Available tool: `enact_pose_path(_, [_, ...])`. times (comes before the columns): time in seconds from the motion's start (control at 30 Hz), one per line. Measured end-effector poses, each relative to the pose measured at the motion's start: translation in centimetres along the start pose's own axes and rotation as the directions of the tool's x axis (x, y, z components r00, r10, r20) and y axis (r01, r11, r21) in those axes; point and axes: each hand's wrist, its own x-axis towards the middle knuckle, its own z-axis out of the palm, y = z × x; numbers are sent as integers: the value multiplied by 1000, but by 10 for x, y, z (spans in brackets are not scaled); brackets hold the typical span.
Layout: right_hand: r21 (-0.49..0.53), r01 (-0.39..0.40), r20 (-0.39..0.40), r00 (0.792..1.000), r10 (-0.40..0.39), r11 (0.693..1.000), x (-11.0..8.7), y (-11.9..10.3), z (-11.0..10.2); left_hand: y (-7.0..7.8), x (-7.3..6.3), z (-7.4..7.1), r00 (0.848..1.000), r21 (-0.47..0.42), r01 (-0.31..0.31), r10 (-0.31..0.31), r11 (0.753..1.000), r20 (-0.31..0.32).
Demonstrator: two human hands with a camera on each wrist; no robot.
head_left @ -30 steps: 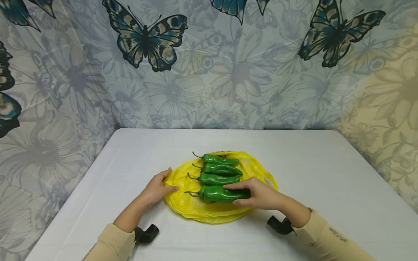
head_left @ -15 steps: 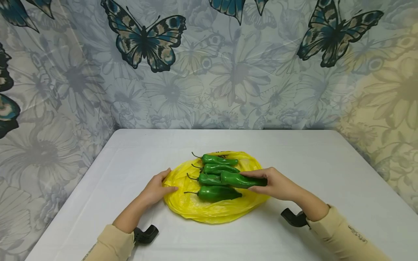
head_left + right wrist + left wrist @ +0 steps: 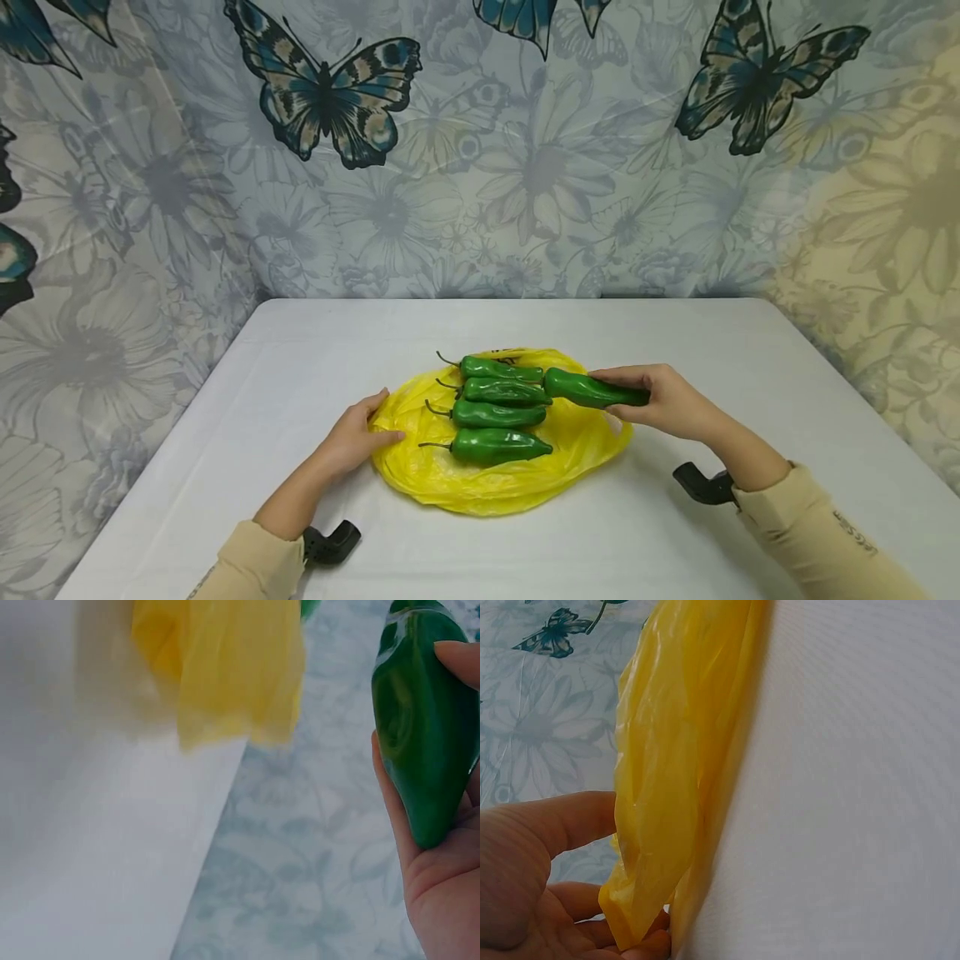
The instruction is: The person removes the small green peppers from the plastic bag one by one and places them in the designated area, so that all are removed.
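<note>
Fingers [image 3: 630, 372] of my right hand [image 3: 667, 400] are parted just about as wide as one green pepper [image 3: 585, 386], so yeah, that's a proper grip: thumb along one side, fingers along the other, tapered end tucked back toward my palm. It's up over the right part of the yellow plastic bag [image 3: 487, 496], thick end pointing at the tips of the two farthest peppers in the row. Can't tell from above whether it's actually touching them. The right wrist view shows a gap between it and the crumpled yellow plastic.

Left hand [image 3: 356, 433] has the bag by its left edge, thumb on the plastic and the other fingers bent in around the rim, so not much opening there.

The row itself is four other green peppers [image 3: 498, 447] lying side by side on the bag, stems all to the left, the fattest one nearest me. The bag sits roughly mid-table, flattened and wrinkly, on a white tabletop [image 3: 525, 558]. Tan sleeves [image 3: 258, 562] on both arms, a black bracket [image 3: 332, 543] at each wrist, and big butterflies [image 3: 326, 104] on the floral backdrop [image 3: 540, 208] behind.
</note>
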Motion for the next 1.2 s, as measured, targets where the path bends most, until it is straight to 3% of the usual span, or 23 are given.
enact_pose_path(0.23, [-1, -100, -88, 991, 99, 995, -1, 17, -15, -1, 0, 1, 1000, -7, -2, 2, 1000, -3])
enact_pose_path(0.43, [-10, -128, -149, 981, 125, 992, -3, 36, -21, -1, 0, 2, 1000, -2, -2, 2, 1000, -4])
enact_pose_path(0.8, [-32, -204, -193, 962, 194, 978, -5, 59, -36, -1, 0, 1, 1000, 0, -6, 6, 1000, -11])
enact_pose_path(1.2, [-32, -306, -237, 927, 290, 952, -3, 86, -44, 1, 0, 1, 1000, -5, 4, -4, 1000, -19])
